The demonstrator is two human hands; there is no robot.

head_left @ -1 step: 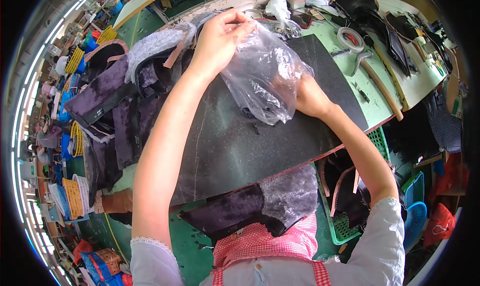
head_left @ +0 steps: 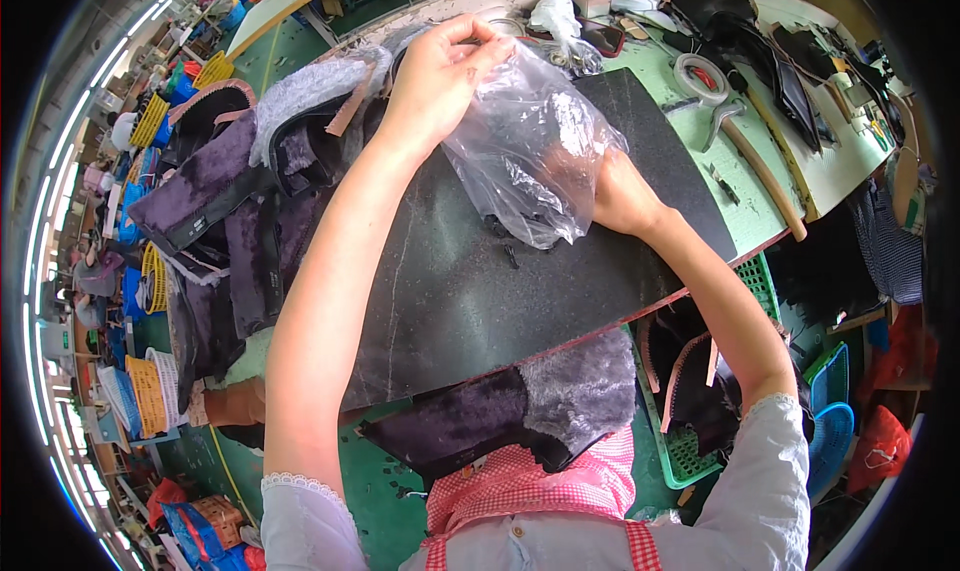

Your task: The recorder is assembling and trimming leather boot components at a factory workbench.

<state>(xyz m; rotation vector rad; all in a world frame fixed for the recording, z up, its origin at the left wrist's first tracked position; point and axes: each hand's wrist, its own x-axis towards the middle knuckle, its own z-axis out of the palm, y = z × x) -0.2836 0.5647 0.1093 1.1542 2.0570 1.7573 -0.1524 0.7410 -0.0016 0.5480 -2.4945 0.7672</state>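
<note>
My left hand (head_left: 435, 83) pinches the upper edge of a clear plastic bag (head_left: 525, 141) between thumb and fingers. My right hand (head_left: 625, 196) is at the bag's right side, its fingers showing only dimly through the crinkled plastic. What those fingers hold, if anything, is hidden. Dark small pieces show through the bottom of the bag, and a little black piece (head_left: 512, 257) lies just below it on the black board (head_left: 480, 301). Across my lap lies a fleece-lined boot upper (head_left: 578, 391), grey and dark purple.
Several purple and grey fleece uppers (head_left: 215, 186) are piled left of the board. At right lie a tape roll (head_left: 700, 79), a hammer (head_left: 757, 161) and black leather pieces (head_left: 775, 66). A green basket (head_left: 690, 459) with dark uppers stands below the table's right edge.
</note>
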